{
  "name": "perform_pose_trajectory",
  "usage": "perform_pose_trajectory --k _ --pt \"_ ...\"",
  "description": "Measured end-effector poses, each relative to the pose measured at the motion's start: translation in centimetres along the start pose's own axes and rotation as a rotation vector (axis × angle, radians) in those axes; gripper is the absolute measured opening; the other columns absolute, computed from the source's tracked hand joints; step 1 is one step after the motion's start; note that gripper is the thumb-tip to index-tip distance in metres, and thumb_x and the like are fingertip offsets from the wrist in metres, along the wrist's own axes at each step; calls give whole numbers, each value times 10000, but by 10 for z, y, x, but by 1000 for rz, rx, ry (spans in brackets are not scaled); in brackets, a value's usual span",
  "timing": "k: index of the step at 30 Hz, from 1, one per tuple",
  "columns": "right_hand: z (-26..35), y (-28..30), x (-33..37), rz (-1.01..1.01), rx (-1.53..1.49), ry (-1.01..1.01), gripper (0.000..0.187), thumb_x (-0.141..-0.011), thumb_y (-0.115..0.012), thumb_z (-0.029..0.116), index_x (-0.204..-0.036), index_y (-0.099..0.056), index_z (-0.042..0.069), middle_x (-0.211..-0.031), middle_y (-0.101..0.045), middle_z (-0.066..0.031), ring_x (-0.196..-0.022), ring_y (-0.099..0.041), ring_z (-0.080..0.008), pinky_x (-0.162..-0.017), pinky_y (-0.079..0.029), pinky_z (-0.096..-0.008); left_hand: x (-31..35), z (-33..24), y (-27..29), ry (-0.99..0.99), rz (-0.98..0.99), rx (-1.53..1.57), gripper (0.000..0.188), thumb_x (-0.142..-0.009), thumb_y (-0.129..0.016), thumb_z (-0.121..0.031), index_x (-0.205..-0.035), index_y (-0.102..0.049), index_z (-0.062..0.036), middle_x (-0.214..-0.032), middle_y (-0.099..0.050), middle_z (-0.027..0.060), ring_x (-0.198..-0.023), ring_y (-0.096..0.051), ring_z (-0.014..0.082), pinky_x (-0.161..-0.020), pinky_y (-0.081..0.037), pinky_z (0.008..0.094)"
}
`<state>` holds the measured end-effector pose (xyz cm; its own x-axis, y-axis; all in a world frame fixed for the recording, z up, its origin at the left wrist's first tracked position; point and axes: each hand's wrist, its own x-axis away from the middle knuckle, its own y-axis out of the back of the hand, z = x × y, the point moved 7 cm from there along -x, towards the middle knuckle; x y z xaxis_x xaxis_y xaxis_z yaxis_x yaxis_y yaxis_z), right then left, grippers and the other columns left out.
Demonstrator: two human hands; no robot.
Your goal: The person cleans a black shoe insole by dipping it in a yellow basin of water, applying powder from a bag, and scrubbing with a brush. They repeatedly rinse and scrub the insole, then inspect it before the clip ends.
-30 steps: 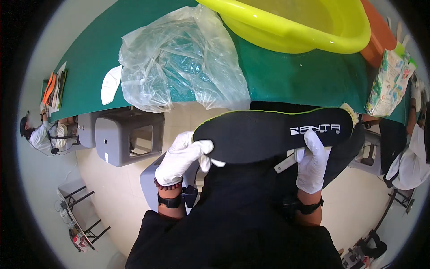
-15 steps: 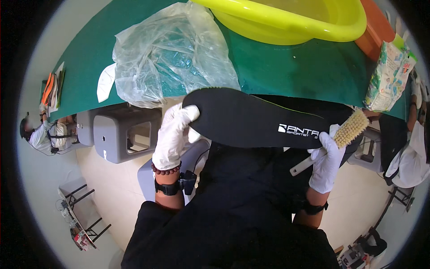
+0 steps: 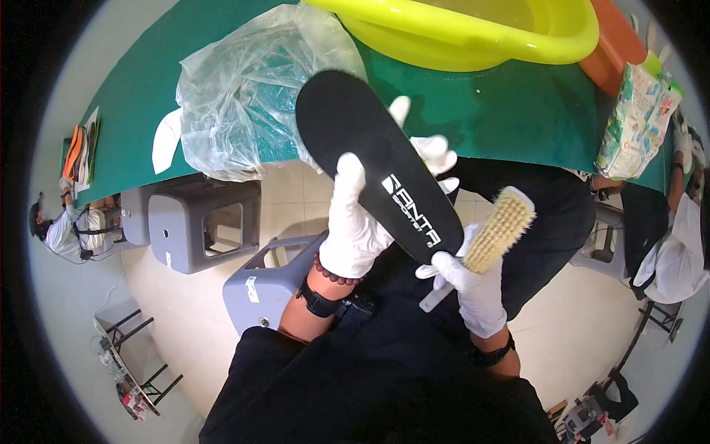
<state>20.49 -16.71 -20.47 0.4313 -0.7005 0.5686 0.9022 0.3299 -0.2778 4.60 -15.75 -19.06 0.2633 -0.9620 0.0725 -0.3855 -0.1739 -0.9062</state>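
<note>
A black shoe insole (image 3: 355,126) with white print slants across the middle, its wide end up and to the left. White-gloved, my left hand (image 3: 356,235) holds it across the middle from beneath, thumb along the near edge and fingertips spread out past the far edge. At the narrow lower end, the gloved fingers of my right hand (image 3: 479,297) pinch the insole. That same hand also grips a scrubbing brush (image 3: 500,231), pale bristles facing up and a light handle poking out to the lower left. Part of the handle is hidden by the fingers.
On the green table (image 3: 444,111) lie a crumpled clear plastic bag (image 3: 251,89), a white flat piece (image 3: 167,140) and a packet of wipes (image 3: 639,122). A yellow-green basin (image 3: 458,37) stands at the back beside an orange container (image 3: 615,48). Grey stools (image 3: 185,229) stand below. A person (image 3: 74,229) sits far left.
The insole has turned from nearly level to a steep slant. My left hand has slid from its wide end to underneath its middle. My right hand and the brush have moved down and left.
</note>
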Motion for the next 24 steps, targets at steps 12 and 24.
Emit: perform_pose_trajectory --k 12,24 --pt "1 -9 -6 82 61 174 287 -770 -705 -65 -992 -552 32 -856 -574 -40 -619 -569 -86 -454 -490 -213 -11 -9 0 96 -24 240 744 -937 -508 -521 -1441 -327 -5 -900 -571 97 -764 -584 215 -696 -549 405" --pt "-7 -20 -3 182 112 186 351 -765 -734 -42 -1022 -515 57 -834 -567 -6 -619 -547 -65 -521 -458 -221 -8 -9 -10 249 -12 271 884 -871 -463 -691 -1394 -390 18 -843 -579 66 -664 -572 174 -627 -528 349"
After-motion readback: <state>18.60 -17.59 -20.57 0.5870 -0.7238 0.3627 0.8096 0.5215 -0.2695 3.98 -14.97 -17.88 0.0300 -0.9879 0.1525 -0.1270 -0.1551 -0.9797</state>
